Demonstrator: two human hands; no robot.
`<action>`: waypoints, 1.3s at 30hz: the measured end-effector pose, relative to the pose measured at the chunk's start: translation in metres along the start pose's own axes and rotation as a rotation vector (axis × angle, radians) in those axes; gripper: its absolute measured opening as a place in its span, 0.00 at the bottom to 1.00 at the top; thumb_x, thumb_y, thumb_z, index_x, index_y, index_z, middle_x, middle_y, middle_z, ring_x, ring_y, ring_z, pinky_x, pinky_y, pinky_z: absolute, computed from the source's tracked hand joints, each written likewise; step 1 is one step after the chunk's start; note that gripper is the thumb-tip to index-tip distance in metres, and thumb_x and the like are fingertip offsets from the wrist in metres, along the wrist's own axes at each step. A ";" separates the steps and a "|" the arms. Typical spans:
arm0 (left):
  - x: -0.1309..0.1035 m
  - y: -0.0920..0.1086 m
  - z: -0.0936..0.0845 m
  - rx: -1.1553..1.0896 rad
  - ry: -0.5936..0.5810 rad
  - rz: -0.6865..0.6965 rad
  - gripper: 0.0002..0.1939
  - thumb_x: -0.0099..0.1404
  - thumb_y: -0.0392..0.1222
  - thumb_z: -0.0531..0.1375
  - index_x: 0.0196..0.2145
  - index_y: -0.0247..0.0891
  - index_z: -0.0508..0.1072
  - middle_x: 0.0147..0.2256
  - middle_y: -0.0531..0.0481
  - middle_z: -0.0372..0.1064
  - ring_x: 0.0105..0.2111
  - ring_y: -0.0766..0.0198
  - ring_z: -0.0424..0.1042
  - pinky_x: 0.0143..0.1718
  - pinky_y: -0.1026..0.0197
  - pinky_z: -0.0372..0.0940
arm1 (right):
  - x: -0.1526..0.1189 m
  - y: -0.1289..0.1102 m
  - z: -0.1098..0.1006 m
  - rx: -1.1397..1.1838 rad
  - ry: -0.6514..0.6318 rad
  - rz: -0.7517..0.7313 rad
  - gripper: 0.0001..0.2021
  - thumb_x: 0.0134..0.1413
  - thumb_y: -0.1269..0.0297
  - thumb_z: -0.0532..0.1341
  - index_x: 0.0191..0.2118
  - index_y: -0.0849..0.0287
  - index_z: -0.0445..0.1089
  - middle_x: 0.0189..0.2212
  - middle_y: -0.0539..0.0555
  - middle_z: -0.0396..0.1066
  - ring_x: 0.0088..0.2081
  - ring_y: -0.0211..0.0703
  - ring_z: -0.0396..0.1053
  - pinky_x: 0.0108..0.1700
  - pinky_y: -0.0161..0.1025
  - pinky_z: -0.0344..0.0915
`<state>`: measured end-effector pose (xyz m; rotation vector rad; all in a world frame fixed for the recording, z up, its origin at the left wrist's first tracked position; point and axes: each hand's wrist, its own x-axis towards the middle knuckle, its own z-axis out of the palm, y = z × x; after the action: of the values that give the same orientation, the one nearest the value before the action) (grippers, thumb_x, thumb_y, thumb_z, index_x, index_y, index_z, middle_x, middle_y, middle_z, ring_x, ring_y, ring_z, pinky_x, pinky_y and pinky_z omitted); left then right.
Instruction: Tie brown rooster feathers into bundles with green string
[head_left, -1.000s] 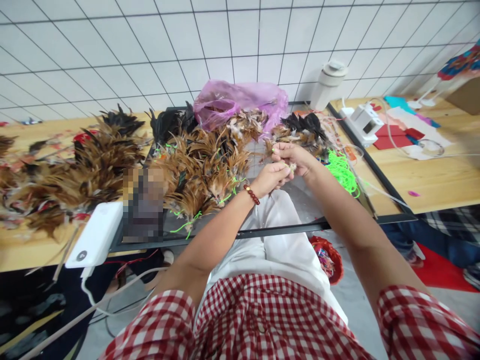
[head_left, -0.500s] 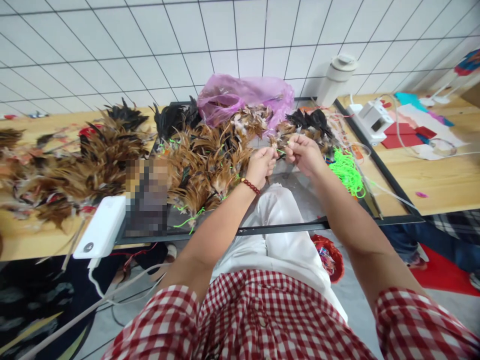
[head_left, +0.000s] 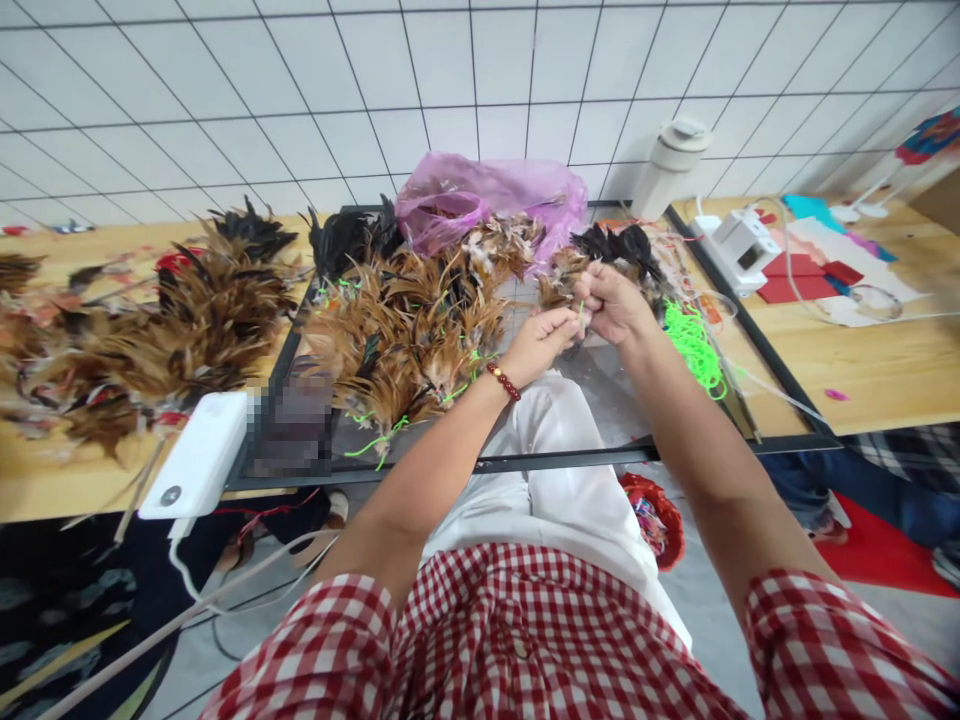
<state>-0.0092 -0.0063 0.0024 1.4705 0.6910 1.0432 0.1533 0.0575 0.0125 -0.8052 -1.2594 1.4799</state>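
A short piece of bright green cord [head_left: 582, 313] shows between my two hands, over the middle of a black-edged board [head_left: 525, 461]. My left hand [head_left: 544, 342], with a dark red bead bracelet [head_left: 503, 381] at the wrist, pinches at the cord's lower end. Close by, the curled fingers of my right hand [head_left: 615, 303] pinch its upper part. Brown feathers [head_left: 556, 290] lie just behind my fingertips; whether either hand grips them is hidden. To the left spreads a heap of brown feather bunches [head_left: 405, 335], several with green cord ends. A tangle of green cord [head_left: 691, 345] lies right of my right hand.
A pink plastic bag [head_left: 495, 185] and black feathers [head_left: 619, 245] lie at the back. Behind to the right stand a white bottle [head_left: 670, 165] and a power strip [head_left: 731, 250]. A white power bank [head_left: 196, 455] sits front left, its cable trailing down. More feathers [head_left: 172, 340] cover the left table.
My hands have come closer together, the left moving right and slightly down towards the right. The green cord piece between them now stands more upright.
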 end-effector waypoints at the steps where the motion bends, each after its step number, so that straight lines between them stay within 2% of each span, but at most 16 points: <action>1: 0.000 0.002 0.000 -0.065 0.075 -0.037 0.20 0.69 0.55 0.62 0.28 0.37 0.69 0.21 0.58 0.55 0.22 0.73 0.53 0.26 0.68 0.51 | -0.002 0.002 -0.002 0.023 0.005 0.060 0.25 0.41 0.56 0.75 0.31 0.53 0.55 0.18 0.39 0.58 0.18 0.27 0.43 0.22 0.29 0.47; 4: 0.001 0.009 -0.003 -0.210 0.249 -0.175 0.18 0.69 0.52 0.63 0.28 0.38 0.66 0.20 0.61 0.50 0.19 0.76 0.47 0.22 0.71 0.43 | -0.012 0.005 0.002 -0.041 0.013 0.102 0.19 0.43 0.58 0.74 0.37 0.55 0.66 0.19 0.41 0.61 0.19 0.29 0.46 0.23 0.30 0.50; 6: 0.002 0.013 -0.007 -0.296 0.280 -0.255 0.18 0.70 0.50 0.63 0.29 0.38 0.65 0.19 0.62 0.49 0.17 0.77 0.45 0.20 0.72 0.41 | -0.016 0.003 0.007 -0.140 0.021 0.037 0.20 0.47 0.56 0.73 0.43 0.56 0.71 0.24 0.45 0.65 0.23 0.32 0.54 0.26 0.32 0.55; 9: 0.003 0.018 -0.012 -0.393 0.257 -0.342 0.18 0.71 0.48 0.63 0.28 0.37 0.63 0.19 0.63 0.48 0.16 0.79 0.42 0.19 0.74 0.39 | -0.018 -0.001 0.013 -0.360 0.077 -0.133 0.20 0.50 0.53 0.73 0.48 0.52 0.75 0.39 0.53 0.74 0.38 0.42 0.69 0.37 0.37 0.67; 11: 0.002 0.019 -0.013 -0.451 0.203 -0.398 0.18 0.72 0.47 0.63 0.28 0.37 0.63 0.18 0.63 0.47 0.15 0.79 0.42 0.18 0.75 0.38 | -0.019 -0.003 0.014 -0.505 0.068 -0.247 0.20 0.52 0.52 0.72 0.50 0.49 0.77 0.52 0.56 0.75 0.53 0.51 0.70 0.48 0.44 0.71; 13: 0.001 0.019 -0.014 -0.507 0.125 -0.454 0.18 0.73 0.46 0.62 0.28 0.37 0.63 0.18 0.63 0.46 0.14 0.79 0.42 0.17 0.75 0.38 | -0.019 -0.004 0.014 -0.582 -0.012 -0.315 0.20 0.52 0.52 0.72 0.51 0.48 0.78 0.59 0.56 0.73 0.59 0.54 0.68 0.54 0.48 0.71; 14: 0.001 0.019 -0.015 -0.528 0.092 -0.475 0.18 0.73 0.45 0.60 0.28 0.37 0.63 0.18 0.63 0.46 0.14 0.79 0.41 0.17 0.75 0.38 | -0.019 -0.003 0.014 -0.599 -0.065 -0.327 0.19 0.52 0.52 0.72 0.50 0.49 0.78 0.58 0.56 0.74 0.59 0.54 0.68 0.56 0.48 0.70; 16: 0.000 0.019 -0.015 -0.554 0.061 -0.494 0.17 0.75 0.43 0.57 0.28 0.36 0.64 0.17 0.63 0.46 0.13 0.78 0.41 0.16 0.75 0.39 | -0.020 -0.001 0.014 -0.603 -0.128 -0.317 0.14 0.54 0.53 0.70 0.44 0.52 0.80 0.49 0.56 0.78 0.52 0.50 0.72 0.56 0.47 0.70; 19: 0.001 0.019 -0.017 -0.584 0.091 -0.488 0.17 0.75 0.42 0.57 0.27 0.36 0.64 0.17 0.63 0.46 0.13 0.79 0.42 0.16 0.75 0.39 | -0.021 0.000 0.011 -0.574 -0.036 -0.272 0.10 0.55 0.55 0.68 0.33 0.56 0.78 0.32 0.53 0.77 0.36 0.43 0.72 0.45 0.42 0.71; 22: 0.003 0.019 -0.020 -0.623 0.164 -0.455 0.17 0.74 0.44 0.60 0.28 0.36 0.63 0.18 0.63 0.47 0.13 0.79 0.43 0.16 0.75 0.39 | -0.022 -0.003 0.004 -0.585 0.066 -0.231 0.09 0.52 0.57 0.68 0.29 0.57 0.76 0.24 0.50 0.72 0.28 0.38 0.66 0.36 0.38 0.66; 25: 0.005 0.019 -0.023 -0.652 0.226 -0.417 0.17 0.76 0.44 0.58 0.28 0.36 0.64 0.18 0.63 0.48 0.13 0.79 0.43 0.16 0.75 0.39 | -0.024 -0.006 0.001 -0.750 0.048 -0.204 0.07 0.50 0.62 0.67 0.26 0.58 0.74 0.21 0.49 0.70 0.25 0.37 0.63 0.34 0.38 0.61; 27: 0.005 0.019 -0.024 -0.657 0.236 -0.425 0.17 0.76 0.43 0.56 0.28 0.36 0.64 0.18 0.62 0.48 0.13 0.79 0.44 0.16 0.75 0.38 | -0.024 -0.006 0.002 -0.851 0.080 -0.221 0.05 0.49 0.64 0.66 0.26 0.57 0.74 0.20 0.48 0.70 0.25 0.38 0.62 0.35 0.39 0.60; 31: 0.004 0.019 -0.021 -0.634 0.188 -0.549 0.17 0.76 0.41 0.56 0.27 0.36 0.63 0.18 0.62 0.48 0.13 0.79 0.43 0.16 0.75 0.37 | -0.022 -0.006 0.004 -0.727 0.236 -0.336 0.08 0.55 0.58 0.64 0.29 0.55 0.72 0.25 0.50 0.71 0.28 0.39 0.63 0.36 0.39 0.61; 33: 0.004 0.019 -0.020 -0.654 0.194 -0.566 0.18 0.76 0.41 0.55 0.27 0.36 0.62 0.18 0.62 0.47 0.13 0.79 0.42 0.16 0.75 0.37 | -0.022 -0.007 0.001 -0.730 0.222 -0.368 0.08 0.55 0.58 0.64 0.29 0.55 0.72 0.27 0.51 0.71 0.30 0.40 0.64 0.37 0.39 0.62; 36: 0.004 0.019 -0.022 -0.734 0.199 -0.523 0.18 0.76 0.41 0.55 0.27 0.36 0.62 0.18 0.62 0.45 0.14 0.78 0.42 0.16 0.75 0.38 | -0.022 -0.007 -0.004 -0.940 0.184 -0.338 0.05 0.50 0.63 0.65 0.27 0.57 0.73 0.24 0.50 0.69 0.29 0.40 0.63 0.38 0.40 0.60; 39: 0.001 0.023 -0.023 -0.803 0.102 -0.554 0.20 0.78 0.40 0.50 0.25 0.36 0.61 0.18 0.62 0.43 0.14 0.77 0.41 0.15 0.74 0.38 | -0.021 0.001 0.002 -1.017 0.161 -0.292 0.05 0.49 0.66 0.63 0.26 0.58 0.75 0.22 0.50 0.69 0.28 0.41 0.63 0.38 0.41 0.58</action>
<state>-0.0323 0.0012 0.0243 0.4908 0.5962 0.8115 0.1569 0.0371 0.0101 -1.2724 -1.9089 0.4553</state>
